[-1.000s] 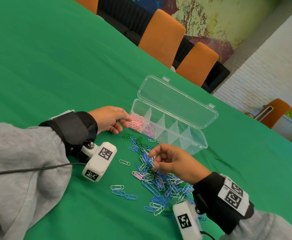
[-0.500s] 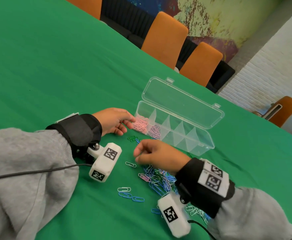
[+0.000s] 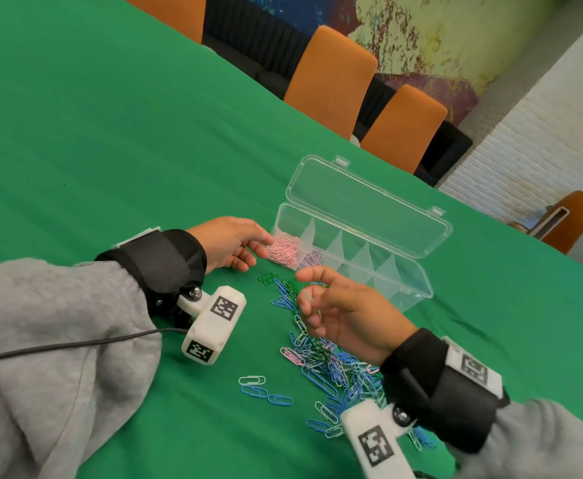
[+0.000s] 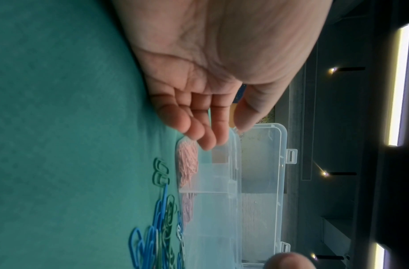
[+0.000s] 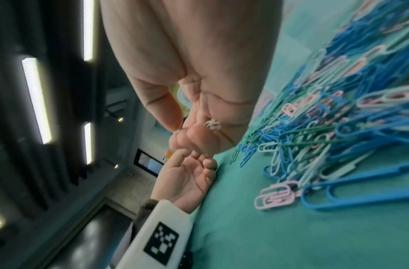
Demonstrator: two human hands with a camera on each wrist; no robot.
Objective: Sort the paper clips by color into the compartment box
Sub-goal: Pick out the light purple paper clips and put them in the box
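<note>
The clear compartment box lies open on the green table, lid folded back. Pink clips fill its left end compartment, and the one beside it holds paler clips. My left hand rests on the table with thumb and fingertips touching the box's left end. My right hand hovers above the mixed pile of paper clips, just in front of the box. Its curled fingers and thumb hold a white paper clip.
A white clip and two blue clips lie loose left of the pile. Two green clips sit near the left hand. Orange chairs stand along the table's far edge.
My right hand left the pile, reached left to a lone white clip, took it off the table and rose toward the box. The left hand stayed at the box's end.
</note>
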